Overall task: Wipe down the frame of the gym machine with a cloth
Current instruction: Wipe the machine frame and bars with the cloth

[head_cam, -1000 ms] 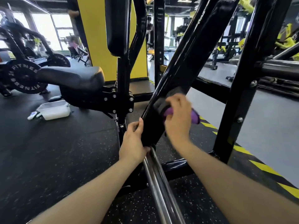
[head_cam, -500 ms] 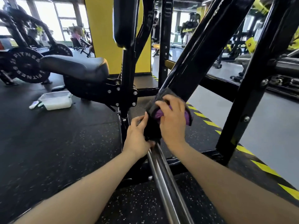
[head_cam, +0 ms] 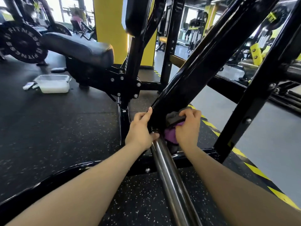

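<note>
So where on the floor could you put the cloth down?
Bare speckled mat lies between the white tub and the left hand. Grey floor opens beyond the striped tape. Where both hands meet the slanted beam and steel bar, it is crowded.

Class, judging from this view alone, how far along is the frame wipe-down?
Done: cannot be told; no beam shows a clear wiped mark.
In hand: the right hand presses the cloth at the slanted black beam's lower end; the left hand grips that beam.
Left: probably the right upright.
</note>
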A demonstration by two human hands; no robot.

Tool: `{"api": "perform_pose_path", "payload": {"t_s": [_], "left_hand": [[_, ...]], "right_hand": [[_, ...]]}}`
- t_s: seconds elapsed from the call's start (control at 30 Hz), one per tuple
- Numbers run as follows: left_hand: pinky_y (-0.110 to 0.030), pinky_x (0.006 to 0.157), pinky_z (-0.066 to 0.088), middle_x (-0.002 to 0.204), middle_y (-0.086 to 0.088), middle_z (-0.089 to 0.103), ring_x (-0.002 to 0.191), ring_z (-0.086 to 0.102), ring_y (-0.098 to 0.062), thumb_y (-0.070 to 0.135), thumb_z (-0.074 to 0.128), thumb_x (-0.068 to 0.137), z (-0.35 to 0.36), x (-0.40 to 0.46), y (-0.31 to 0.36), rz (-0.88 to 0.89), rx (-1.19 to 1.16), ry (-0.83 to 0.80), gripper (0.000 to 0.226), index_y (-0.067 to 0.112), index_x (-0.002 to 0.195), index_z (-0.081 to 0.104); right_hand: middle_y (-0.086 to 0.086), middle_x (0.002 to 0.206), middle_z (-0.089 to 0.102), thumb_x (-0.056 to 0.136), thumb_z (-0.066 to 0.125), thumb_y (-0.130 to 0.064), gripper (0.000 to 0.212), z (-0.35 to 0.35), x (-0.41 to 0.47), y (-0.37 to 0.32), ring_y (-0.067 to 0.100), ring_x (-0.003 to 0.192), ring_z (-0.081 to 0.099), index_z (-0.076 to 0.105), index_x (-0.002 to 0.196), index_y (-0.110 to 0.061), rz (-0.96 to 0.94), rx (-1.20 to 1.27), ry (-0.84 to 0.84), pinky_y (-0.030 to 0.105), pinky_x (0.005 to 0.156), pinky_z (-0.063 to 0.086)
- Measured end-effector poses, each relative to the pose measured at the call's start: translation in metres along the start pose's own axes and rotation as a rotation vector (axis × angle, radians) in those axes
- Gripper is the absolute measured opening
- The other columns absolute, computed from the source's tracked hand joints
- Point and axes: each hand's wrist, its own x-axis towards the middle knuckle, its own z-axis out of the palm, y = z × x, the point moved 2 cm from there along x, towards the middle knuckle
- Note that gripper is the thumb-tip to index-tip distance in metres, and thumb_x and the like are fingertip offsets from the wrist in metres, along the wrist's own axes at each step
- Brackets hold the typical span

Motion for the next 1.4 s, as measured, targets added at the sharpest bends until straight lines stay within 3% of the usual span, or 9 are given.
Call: {"api": "perform_pose_path", "payload": {"t_s": [0.07, 0.23, 0.4, 0.6, 0.8, 0.97, 1.13, 1.3, 1.4], "left_hand": [[-0.028, 0.098, 0.038, 0.139, 0.009, 0.029, 0.128, 0.034, -0.013, 0.021, 0.073, 0.082, 0.000, 0.000, 0.001, -0.003, 0.012, -0.004, 0.092, 0.038, 0.150, 0.012], [-0.039, 0.102, 0.041, 0.139, 0.008, 0.030, 0.127, 0.036, -0.016, 0.021, 0.075, 0.080, -0.001, 0.001, -0.001, -0.011, 0.033, 0.007, 0.094, 0.038, 0.150, 0.014], [-0.034, 0.099, 0.041, 0.139, 0.011, 0.029, 0.127, 0.035, -0.013, 0.022, 0.074, 0.081, -0.001, 0.001, 0.000, -0.001, 0.020, -0.001, 0.093, 0.040, 0.149, 0.013], [-0.034, 0.100, 0.039, 0.141, 0.009, 0.028, 0.129, 0.032, -0.014, 0.024, 0.072, 0.082, -0.001, 0.001, -0.002, 0.006, 0.054, 0.005, 0.092, 0.039, 0.150, 0.011], [-0.032, 0.100, 0.040, 0.141, 0.009, 0.027, 0.127, 0.034, -0.014, 0.024, 0.071, 0.084, -0.002, -0.001, 0.000, 0.020, 0.078, -0.008, 0.092, 0.037, 0.150, 0.010], [-0.034, 0.102, 0.039, 0.142, 0.007, 0.027, 0.130, 0.034, -0.016, 0.023, 0.071, 0.084, -0.003, 0.000, 0.002, 0.012, 0.093, -0.009, 0.091, 0.037, 0.150, 0.010], [-0.032, 0.101, 0.037, 0.141, 0.008, 0.027, 0.130, 0.031, -0.014, 0.023, 0.071, 0.083, -0.002, 0.000, -0.001, 0.018, 0.062, -0.008, 0.092, 0.038, 0.150, 0.010], [-0.034, 0.107, 0.035, 0.144, 0.004, 0.026, 0.132, 0.030, -0.017, 0.025, 0.072, 0.082, -0.002, 0.001, -0.002, 0.029, 0.093, -0.003, 0.091, 0.034, 0.151, 0.013], [-0.036, 0.107, 0.037, 0.144, 0.003, 0.026, 0.132, 0.032, -0.020, 0.025, 0.073, 0.081, -0.002, 0.002, -0.002, 0.036, 0.089, -0.003, 0.083, 0.031, 0.149, 0.025]], "right_hand": [[0.013, 0.115, 0.042, 0.076, 0.046, 0.012, 0.032, -0.002, 0.003, -0.006, 0.031, 0.101, 0.048, 0.058, 0.101, -0.003, 0.174, 0.042, 0.080, 0.024, 0.085, 0.036], [0.008, 0.116, 0.043, 0.075, 0.054, 0.007, 0.033, 0.005, -0.019, -0.038, 0.025, 0.107, 0.039, 0.056, 0.104, -0.009, -0.165, -0.071, -0.126, 0.032, 0.076, 0.039], [0.005, 0.106, 0.039, 0.072, 0.046, 0.015, 0.040, -0.011, 0.008, -0.013, 0.029, 0.096, 0.050, 0.055, 0.103, -0.008, -0.016, -0.004, -0.003, 0.024, 0.075, 0.036], [0.006, 0.115, 0.050, 0.078, 0.055, 0.005, 0.041, -0.018, 0.015, -0.055, 0.025, 0.106, 0.047, 0.062, 0.112, -0.016, -0.293, -0.144, 0.128, 0.030, 0.068, 0.038], [0.003, 0.119, 0.045, 0.082, 0.048, 0.006, 0.045, -0.019, 0.026, -0.046, 0.025, 0.099, 0.053, 0.057, 0.118, -0.020, 0.189, 0.096, 0.290, 0.036, 0.072, 0.046], [0.005, 0.117, 0.048, 0.074, 0.052, 0.008, 0.042, -0.019, 0.008, -0.049, 0.028, 0.106, 0.046, 0.062, 0.107, -0.016, -0.278, -0.161, -0.003, 0.040, 0.077, 0.048], [0.005, 0.125, 0.045, 0.086, 0.048, 0.003, 0.041, -0.030, 0.044, -0.059, 0.027, 0.106, 0.050, 0.056, 0.121, -0.017, 0.179, 0.029, 0.364, 0.030, 0.069, 0.035], [0.006, 0.120, 0.052, 0.073, 0.055, 0.008, 0.043, 0.004, -0.006, -0.053, 0.030, 0.108, 0.045, 0.062, 0.109, -0.014, -0.257, -0.104, 0.123, 0.032, 0.069, 0.045], [0.006, 0.112, 0.056, 0.070, 0.053, 0.004, 0.038, 0.012, -0.016, -0.044, 0.027, 0.103, 0.044, 0.065, 0.102, -0.012, -0.359, -0.152, 0.014, 0.029, 0.061, 0.043]]}}
